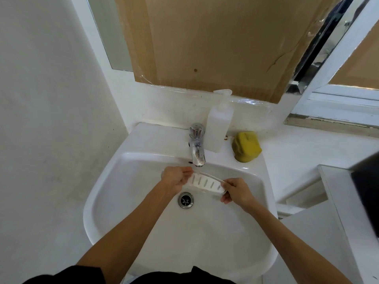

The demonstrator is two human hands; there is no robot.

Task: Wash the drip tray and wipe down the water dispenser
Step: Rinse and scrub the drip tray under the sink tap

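A white drip tray (207,182) with several oval slots is held over the basin of the white sink (143,232), just under the chrome tap (197,146). My left hand (176,179) grips its left end, close to the spout. My right hand (238,191) pinches its right end, a little lower. The tray tilts with its slotted face toward me. Whether water runs from the tap I cannot tell. The water dispenser is not in view.
A white pump bottle (218,128) stands right of the tap and a yellow sponge (247,146) lies on the sink's back right corner. The drain (185,199) sits below the tray. Cardboard (215,42) covers the mirror. A white counter (320,201) is at right.
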